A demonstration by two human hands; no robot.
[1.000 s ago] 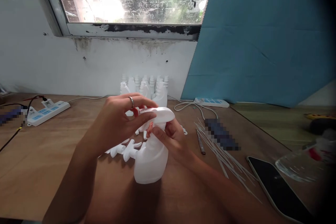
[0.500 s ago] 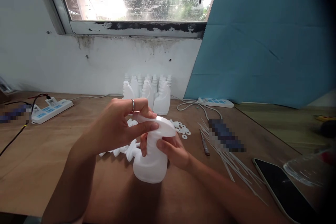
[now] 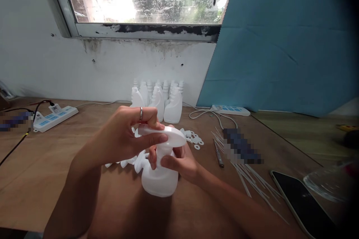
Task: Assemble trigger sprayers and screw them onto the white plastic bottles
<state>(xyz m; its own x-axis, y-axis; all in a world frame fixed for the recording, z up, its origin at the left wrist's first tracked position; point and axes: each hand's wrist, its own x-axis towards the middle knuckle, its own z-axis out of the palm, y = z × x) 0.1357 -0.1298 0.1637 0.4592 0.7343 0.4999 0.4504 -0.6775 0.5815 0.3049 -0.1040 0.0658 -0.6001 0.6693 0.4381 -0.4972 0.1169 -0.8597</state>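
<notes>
Head view: a white bottle point(image 3: 159, 185) is near the middle of the frame, a bit low, with its neck up. The right hand point(image 3: 182, 162) is wrapped around its neck, with the thumb on the near side. The left hand point(image 3: 134, 130) wears a ring point(image 3: 141, 113) and pinches a white spray top point(image 3: 176, 137) between its thumb and fingers. The top sits over the bottle's neck, but you can't tell how tight it is. Just left of the bottle, more spray tops point(image 3: 140, 163) lie on the brown table point(image 3: 42, 175). Small white rings point(image 3: 197, 147) lie right of the middle, behind the right hand. More white bottles point(image 3: 173, 109) stand close together by the wall, above the hands in the frame. Over to the right are a pen-like stick point(image 3: 218, 153) and lots of thin white straws point(image 3: 245, 183). A black phone point(image 3: 303, 205) lies at the lower right. One power strip point(image 3: 56, 118) is at the left edge side, and a blue cloth point(image 3: 275, 44) hangs at the upper right.
</notes>
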